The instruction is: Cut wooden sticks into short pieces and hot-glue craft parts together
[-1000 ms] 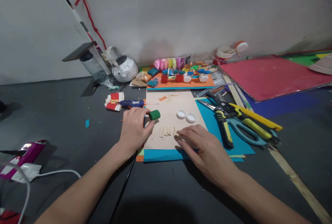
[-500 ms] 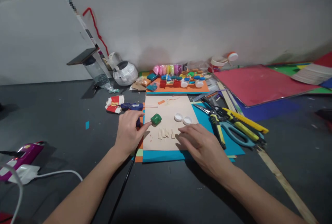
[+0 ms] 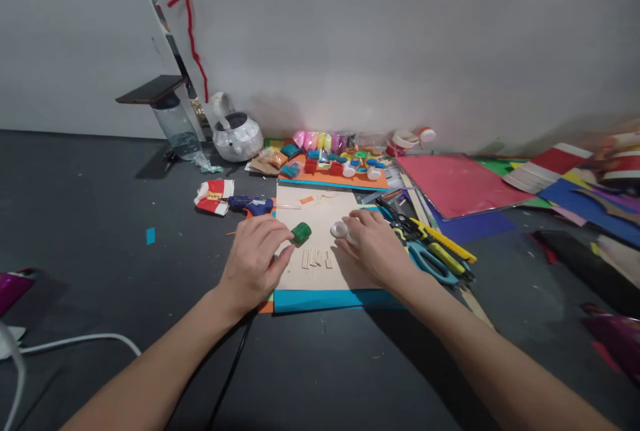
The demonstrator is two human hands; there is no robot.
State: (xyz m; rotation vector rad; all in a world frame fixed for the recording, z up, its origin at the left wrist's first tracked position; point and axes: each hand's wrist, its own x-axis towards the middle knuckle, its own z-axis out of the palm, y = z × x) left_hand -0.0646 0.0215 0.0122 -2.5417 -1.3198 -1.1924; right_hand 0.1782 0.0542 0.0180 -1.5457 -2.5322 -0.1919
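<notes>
My left hand (image 3: 257,251) rests at the left edge of a pale paper sheet (image 3: 345,201), thumb and forefinger apart. Its forefinger tip is at the left side of a small glossy green block (image 3: 302,234). On the right of the sheet, my right hand (image 3: 373,241) is closed with thumb and fingertips around a white round cap (image 3: 351,238), which they partly hide. A second white cap (image 3: 339,228) lies just left of those fingers. Several short wooden sticks (image 3: 315,258) lie in a row between both hands.
Behind my left hand lies a blue glue gun (image 3: 250,204), its nozzle by a red-white piece (image 3: 215,196). Blue-handled scissors (image 3: 433,263) and a yellow cutter (image 3: 443,241) lie right. A silver kettle-shaped pot (image 3: 239,138) and coloured clay packs (image 3: 320,141) stand at the back.
My right hand has moved up and forward onto the white caps and closed on one. My left forefinger has come to the green block, which looks slightly turned. The view has swung right.
</notes>
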